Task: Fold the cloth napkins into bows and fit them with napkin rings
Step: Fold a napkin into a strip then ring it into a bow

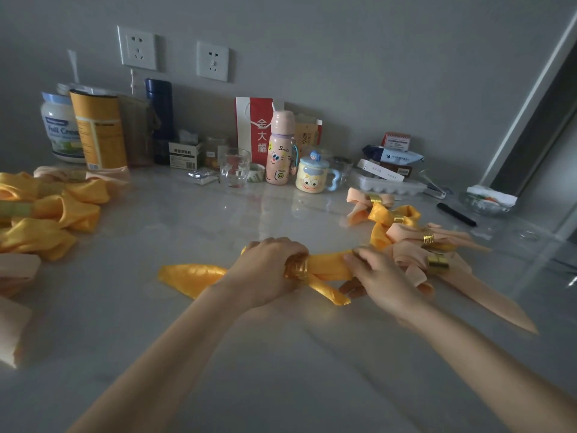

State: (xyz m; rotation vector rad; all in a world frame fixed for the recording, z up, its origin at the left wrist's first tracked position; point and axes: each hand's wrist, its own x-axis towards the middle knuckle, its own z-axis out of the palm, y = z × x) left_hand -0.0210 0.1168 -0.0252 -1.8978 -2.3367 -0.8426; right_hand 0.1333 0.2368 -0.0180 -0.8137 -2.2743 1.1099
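A yellow satin napkin (190, 276) lies folded across the middle of the marble table (218, 354), its tails pointing left and toward me. A gold napkin ring (299, 270) sits round its middle. My left hand (265, 270) grips the napkin at the ring, fingers curled over it. My right hand (377, 276) holds the napkin's right loop just beside the ring. Finished bows with gold rings, peach (415, 242) and yellow (392, 215), are piled to the right. More yellow bows (56, 214) lie at the left.
Along the wall stand tins (100, 132), a glass (234, 167), a pink bottle (279, 148), a cartoon mug (312, 176), boxes and an egg tray (390, 184). A black pen (456, 214) and glass dish (487, 203) are far right. Peach cloth (12, 276) lies at the left edge.
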